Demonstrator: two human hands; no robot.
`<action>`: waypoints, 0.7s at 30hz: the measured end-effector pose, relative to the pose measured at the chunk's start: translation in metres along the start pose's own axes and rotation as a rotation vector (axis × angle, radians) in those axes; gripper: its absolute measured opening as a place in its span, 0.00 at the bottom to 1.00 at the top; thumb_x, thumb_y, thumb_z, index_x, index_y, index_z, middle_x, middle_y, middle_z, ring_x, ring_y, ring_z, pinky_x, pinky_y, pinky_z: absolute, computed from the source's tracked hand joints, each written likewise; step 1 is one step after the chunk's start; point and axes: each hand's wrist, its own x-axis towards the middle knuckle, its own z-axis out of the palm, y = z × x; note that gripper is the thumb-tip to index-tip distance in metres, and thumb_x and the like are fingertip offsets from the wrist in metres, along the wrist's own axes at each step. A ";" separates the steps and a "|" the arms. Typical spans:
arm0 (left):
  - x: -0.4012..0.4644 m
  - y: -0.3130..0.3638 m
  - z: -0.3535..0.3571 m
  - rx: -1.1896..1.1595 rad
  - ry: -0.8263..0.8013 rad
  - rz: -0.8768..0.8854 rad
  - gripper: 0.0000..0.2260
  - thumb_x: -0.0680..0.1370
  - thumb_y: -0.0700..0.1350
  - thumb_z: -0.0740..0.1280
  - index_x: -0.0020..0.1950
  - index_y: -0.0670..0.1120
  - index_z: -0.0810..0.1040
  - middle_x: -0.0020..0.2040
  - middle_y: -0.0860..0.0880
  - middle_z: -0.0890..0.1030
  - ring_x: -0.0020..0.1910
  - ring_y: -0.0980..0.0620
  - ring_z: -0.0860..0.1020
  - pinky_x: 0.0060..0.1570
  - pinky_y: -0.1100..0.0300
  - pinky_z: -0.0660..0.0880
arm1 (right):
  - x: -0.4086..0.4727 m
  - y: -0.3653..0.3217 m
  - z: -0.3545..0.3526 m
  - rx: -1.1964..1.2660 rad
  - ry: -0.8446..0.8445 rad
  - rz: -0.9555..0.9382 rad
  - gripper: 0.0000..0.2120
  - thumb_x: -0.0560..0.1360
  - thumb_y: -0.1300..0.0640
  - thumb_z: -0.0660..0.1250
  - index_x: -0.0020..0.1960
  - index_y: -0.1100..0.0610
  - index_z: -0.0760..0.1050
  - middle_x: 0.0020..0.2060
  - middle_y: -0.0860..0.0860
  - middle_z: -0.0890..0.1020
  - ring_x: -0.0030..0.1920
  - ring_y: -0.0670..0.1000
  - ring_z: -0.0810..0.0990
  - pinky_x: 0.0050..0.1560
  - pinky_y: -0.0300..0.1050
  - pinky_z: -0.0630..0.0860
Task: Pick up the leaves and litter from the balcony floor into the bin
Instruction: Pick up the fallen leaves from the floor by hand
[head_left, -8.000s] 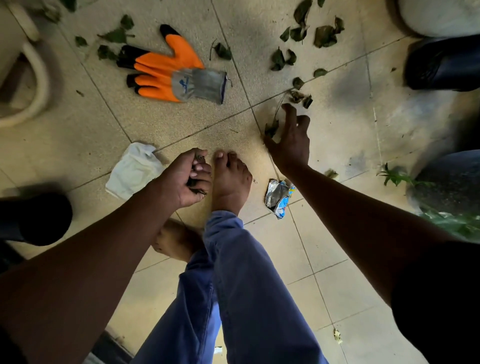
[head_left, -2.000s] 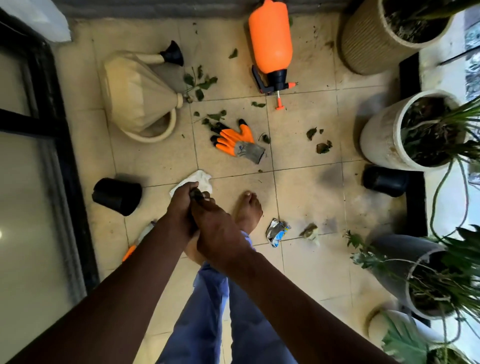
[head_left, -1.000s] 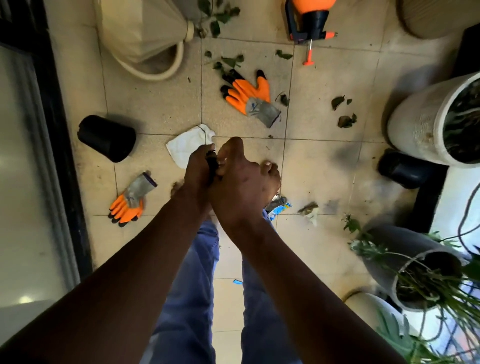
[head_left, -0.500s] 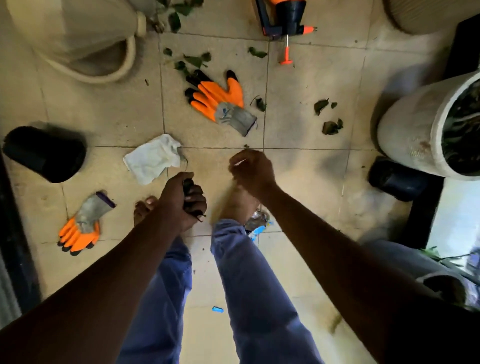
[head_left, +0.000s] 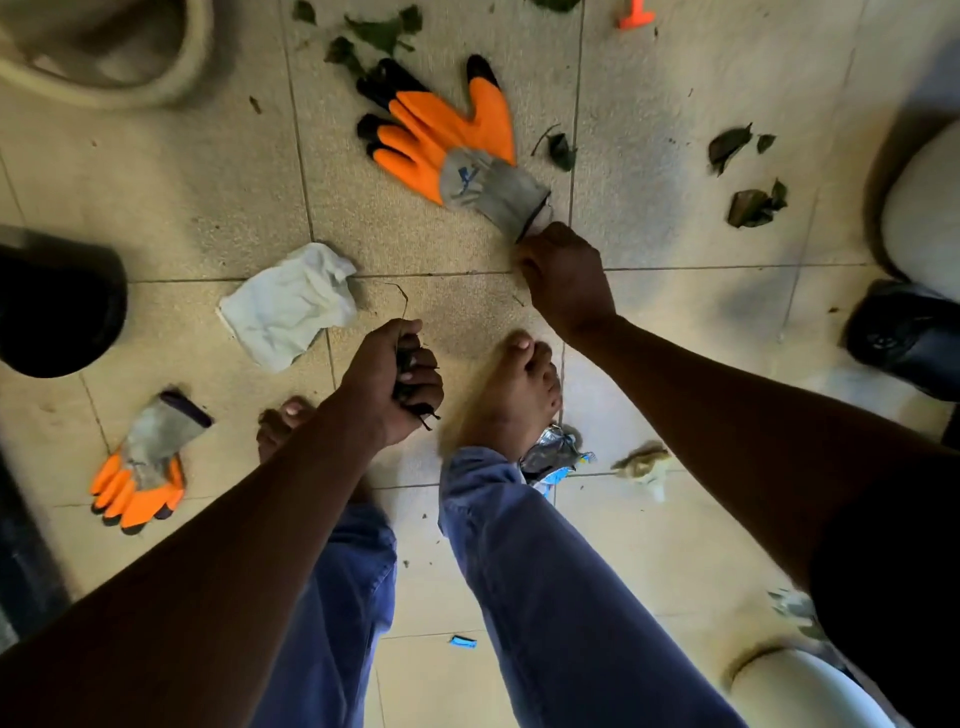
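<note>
Since before, right hand reached glove cuff, seemingly pinching; left hand clutches leaves.

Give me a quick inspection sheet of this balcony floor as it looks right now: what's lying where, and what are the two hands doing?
Surface: beige tiled floor, gritty, dark grout lines.
Job's things: loose leaves at upper right, more by the orange glove; foil wrapper beside the right foot; crumpled white tissue.
Clutter: second orange glove at lower left; black pot on its side; small blue scrap.
Hands: left hand grips a bunch of dark leaves; right hand curled at the upper glove's grey cuff, contact unclear.
Cables: nothing seen.
Surroundings: white planter at right; no bin in view.
</note>
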 end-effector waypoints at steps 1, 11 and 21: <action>0.001 -0.001 0.001 0.002 0.007 0.000 0.19 0.80 0.47 0.63 0.31 0.52 0.60 0.27 0.54 0.59 0.20 0.57 0.57 0.20 0.66 0.51 | -0.001 0.004 0.004 -0.029 0.007 -0.045 0.06 0.75 0.65 0.66 0.48 0.60 0.82 0.44 0.59 0.80 0.41 0.61 0.80 0.38 0.50 0.77; 0.002 0.027 0.026 0.018 -0.020 0.024 0.20 0.80 0.46 0.63 0.29 0.51 0.62 0.27 0.55 0.59 0.21 0.58 0.57 0.19 0.65 0.51 | 0.043 0.015 -0.042 0.126 0.187 0.272 0.08 0.77 0.61 0.62 0.54 0.57 0.76 0.44 0.55 0.82 0.43 0.55 0.79 0.39 0.43 0.65; 0.009 0.031 0.037 0.042 -0.039 0.023 0.20 0.79 0.46 0.64 0.29 0.51 0.61 0.28 0.55 0.58 0.21 0.58 0.56 0.19 0.66 0.51 | 0.084 0.028 -0.054 0.031 0.036 0.084 0.14 0.77 0.60 0.65 0.59 0.51 0.82 0.51 0.56 0.82 0.51 0.58 0.82 0.49 0.48 0.77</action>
